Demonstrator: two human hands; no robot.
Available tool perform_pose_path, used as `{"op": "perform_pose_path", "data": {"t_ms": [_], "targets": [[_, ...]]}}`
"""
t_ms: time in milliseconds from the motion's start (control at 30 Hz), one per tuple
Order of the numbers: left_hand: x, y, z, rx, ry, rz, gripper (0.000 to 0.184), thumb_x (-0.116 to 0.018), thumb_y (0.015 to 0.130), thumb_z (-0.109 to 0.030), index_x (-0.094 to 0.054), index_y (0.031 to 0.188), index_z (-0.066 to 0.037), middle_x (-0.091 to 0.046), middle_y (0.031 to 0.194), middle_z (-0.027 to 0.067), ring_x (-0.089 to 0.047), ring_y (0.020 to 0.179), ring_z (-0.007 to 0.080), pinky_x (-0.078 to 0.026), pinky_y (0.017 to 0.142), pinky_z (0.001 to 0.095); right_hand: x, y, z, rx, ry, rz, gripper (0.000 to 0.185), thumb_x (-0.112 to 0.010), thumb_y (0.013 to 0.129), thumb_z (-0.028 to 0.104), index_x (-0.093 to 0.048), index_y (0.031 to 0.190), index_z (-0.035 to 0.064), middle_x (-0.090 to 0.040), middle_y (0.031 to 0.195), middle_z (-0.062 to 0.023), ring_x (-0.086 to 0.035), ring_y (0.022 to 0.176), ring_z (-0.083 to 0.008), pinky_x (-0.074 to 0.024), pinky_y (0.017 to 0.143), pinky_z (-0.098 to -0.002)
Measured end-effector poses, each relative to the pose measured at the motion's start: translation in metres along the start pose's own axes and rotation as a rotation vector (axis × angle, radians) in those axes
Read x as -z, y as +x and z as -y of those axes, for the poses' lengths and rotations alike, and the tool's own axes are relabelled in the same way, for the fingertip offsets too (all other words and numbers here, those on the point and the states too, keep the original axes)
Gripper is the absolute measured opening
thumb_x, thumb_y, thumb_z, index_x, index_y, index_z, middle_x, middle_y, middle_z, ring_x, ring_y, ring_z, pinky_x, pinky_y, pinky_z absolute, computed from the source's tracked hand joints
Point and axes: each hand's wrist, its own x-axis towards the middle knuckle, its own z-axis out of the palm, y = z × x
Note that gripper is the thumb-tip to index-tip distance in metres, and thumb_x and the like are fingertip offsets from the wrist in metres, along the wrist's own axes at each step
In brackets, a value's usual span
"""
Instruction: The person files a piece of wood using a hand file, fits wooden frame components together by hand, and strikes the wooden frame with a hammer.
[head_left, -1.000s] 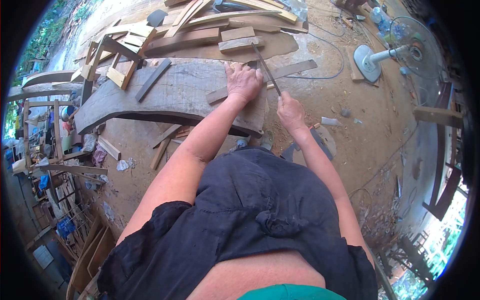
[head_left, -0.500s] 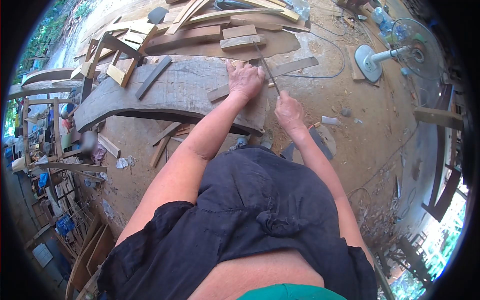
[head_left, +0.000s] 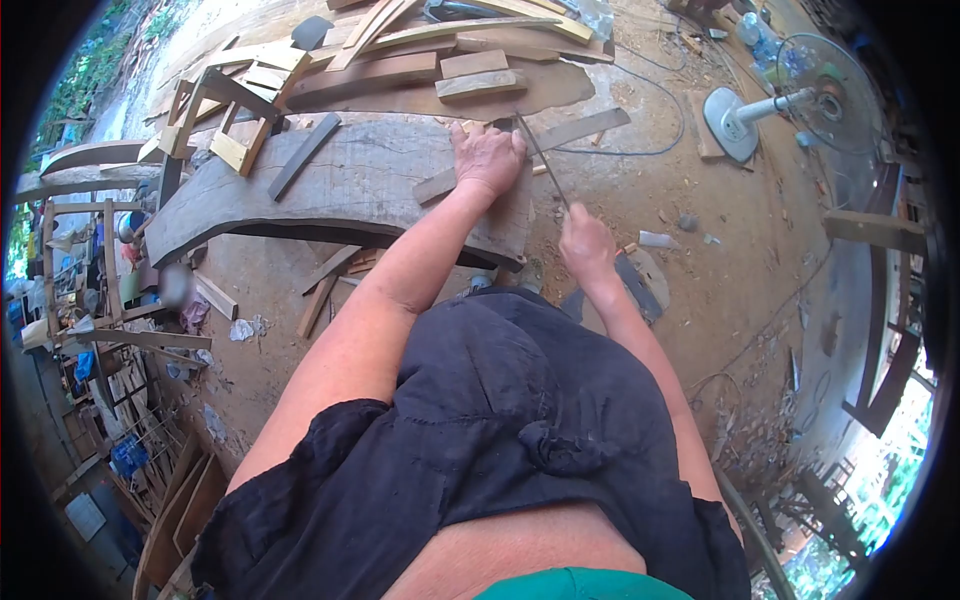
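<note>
A long, narrow wooden strip [head_left: 585, 127] lies across the right end of a thick curved wooden slab [head_left: 370, 170] and sticks out past its edge. My left hand [head_left: 488, 160] presses down on the strip with bent fingers, gripping it against the slab. In my right hand [head_left: 587, 240] is a thin dark tool that looks like a handsaw [head_left: 545, 160], seen almost edge-on. My right fingers are closed round its near end; the handle is hidden inside them. The blade slants across the strip, just right of my left hand. Its teeth cannot be made out.
A dark wooden bar [head_left: 305, 157] and a small wooden frame [head_left: 240, 115] rest on the slab's left part. Planks [head_left: 480, 82] are piled beyond it. A standing fan [head_left: 735, 122] is at the right, with a cable [head_left: 650, 152] on the floor. Shelves crowd the left.
My right hand has drawn back slightly toward me and to the right, pulling the saw along the strip's side. My left hand keeps its place on the strip.
</note>
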Motion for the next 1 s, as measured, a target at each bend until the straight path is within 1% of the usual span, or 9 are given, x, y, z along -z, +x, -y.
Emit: {"op": "perform_pose_path", "data": {"t_ms": [67,200,400,600,633,700,767,833,1000], "targets": [[0.0,0.0,0.0,-0.032,-0.071,0.016,0.05,-0.036,0.094,-0.038,-0.072,0.093,-0.003,-0.068,0.102,0.0127,-0.054,0.114,0.0299,-0.02,0.111,0.0558,-0.004,0.021,0.006,-0.001,-0.01,-0.01,0.014,-0.045,0.087,0.012,-0.056,0.089,0.0036,-0.064,0.08,-0.0276,-0.063,0.078,-0.0461,-0.0485,0.072,-0.0555],[-0.001,0.004,0.0,-0.021,-0.082,-0.003,0.05,-0.035,0.094,-0.037,-0.072,0.093,-0.003,-0.068,0.101,0.0131,-0.054,0.113,0.0306,-0.021,0.11,0.0559,-0.016,0.046,0.014,0.045,-0.002,-0.062,0.014,-0.045,0.086,0.012,-0.056,0.089,0.0036,-0.065,0.079,-0.0266,-0.063,0.078,-0.0459,-0.0483,0.072,-0.0552],[-0.005,0.001,0.001,0.003,-0.083,-0.046,0.05,-0.035,0.094,-0.037,-0.073,0.09,-0.004,-0.069,0.1,0.0136,-0.055,0.112,0.0321,-0.022,0.11,0.0543,-0.002,-0.011,-0.011,0.018,0.02,-0.019,0.014,-0.046,0.089,0.016,-0.053,0.087,0.004,-0.064,0.077,-0.0253,-0.062,0.076,-0.0456,-0.0469,0.069,-0.0555],[-0.001,0.003,0.0,0.007,-0.09,-0.03,0.049,-0.035,0.094,-0.037,-0.072,0.092,-0.004,-0.068,0.1,0.0138,-0.055,0.112,0.0326,-0.022,0.11,0.0546,0.004,-0.011,-0.015,0.02,0.076,-0.017,0.02,-0.049,0.092,0.024,-0.053,0.087,0.0049,-0.062,0.074,-0.0245,-0.061,0.076,-0.0454,-0.0467,0.068,-0.0548],[0.001,0.002,-0.001,0.006,-0.066,-0.026,0.049,-0.035,0.094,-0.037,-0.072,0.091,-0.004,-0.067,0.104,0.0121,-0.055,0.11,0.0309,-0.024,0.108,0.0534,0.004,-0.012,-0.016,0.019,0.085,-0.02,0.02,-0.05,0.092,0.024,-0.053,0.087,0.0051,-0.062,0.074,-0.0243,-0.061,0.077,-0.0453,-0.0468,0.069,-0.0547],[0.001,0.001,-0.001,0.01,-0.041,-0.021,0.048,-0.036,0.095,-0.036,-0.071,0.09,-0.005,-0.065,0.108,0.0105,-0.056,0.107,0.0292,-0.027,0.106,0.0522,0.004,-0.013,-0.014,0.018,0.099,-0.011,0.02,-0.049,0.092,0.024,-0.053,0.087,0.0054,-0.062,0.074,-0.0241,-0.061,0.077,-0.0452,-0.0471,0.069,-0.0544],[0.0,0.002,0.0,0.005,-0.064,-0.016,0.05,-0.034,0.094,-0.037,-0.072,0.092,-0.004,-0.068,0.1,0.0135,-0.055,0.111,0.0323,-0.022,0.11,0.0541,0.009,-0.012,-0.009,0.017,0.112,-0.005,0.02,-0.049,0.092,0.024,-0.054,0.087,0.0057,-0.063,0.075,-0.0239,-0.062,0.077,-0.0451,-0.0474,0.07,-0.0542],[0.001,0.001,-0.001,0.004,-0.068,-0.014,0.05,-0.034,0.094,-0.037,-0.072,0.092,-0.004,-0.068,0.1,0.0135,-0.055,0.111,0.0321,-0.022,0.11,0.054,0.018,-0.009,-0.005,-0.004,-0.036,0.009,0.021,-0.048,0.092,0.023,-0.055,0.085,0.0048,-0.064,0.077,-0.0239,-0.063,0.079,-0.0441,-0.0485,0.071,-0.053],[-0.002,0.002,0.0,-0.003,-0.065,-0.017,0.05,-0.035,0.094,-0.036,-0.072,0.091,-0.003,-0.069,0.1,0.0135,-0.055,0.112,0.0316,-0.022,0.11,0.0541,0.019,0.004,0.01,-0.007,-0.09,0.051,0.019,-0.047,0.091,0.019,-0.056,0.087,0.0031,-0.065,0.082,-0.0248,-0.064,0.082,-0.0429,-0.0498,0.074,-0.0521]]}}
